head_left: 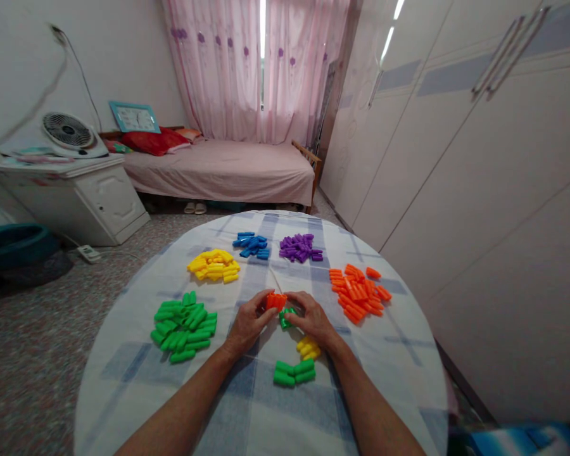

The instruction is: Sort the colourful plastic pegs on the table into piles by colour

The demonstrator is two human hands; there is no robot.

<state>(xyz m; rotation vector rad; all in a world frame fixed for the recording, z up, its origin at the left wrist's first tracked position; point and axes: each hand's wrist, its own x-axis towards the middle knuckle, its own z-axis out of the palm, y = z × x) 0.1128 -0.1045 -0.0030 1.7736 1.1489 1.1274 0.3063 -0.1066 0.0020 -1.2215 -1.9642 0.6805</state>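
Between my two hands are orange plastic tube pieces (pixel 276 301), lifted at the middle of the table. My left hand (pixel 247 323) pinches them from the left side. From the right, my right hand (pixel 312 316) closes its fingers around the same group, its thumb over green pieces (pixel 286 318) just below. Whether those green pieces are joined to the orange ones I cannot tell. Beside my right wrist lies a small yellow group (pixel 308 348), partly hidden. Nearer to me sit green pieces (pixel 294 372) set side by side.
Sorted piles ring the round table's checked cloth (pixel 137 405): green (pixel 185 326), yellow (pixel 213 265), blue (pixel 251 245), purple (pixel 300 247) and orange (pixel 360 292). Beyond stands a bed (pixel 218 166), with a white cabinet (pixel 104 202) at left and a wardrobe (pixel 479 221) at right.
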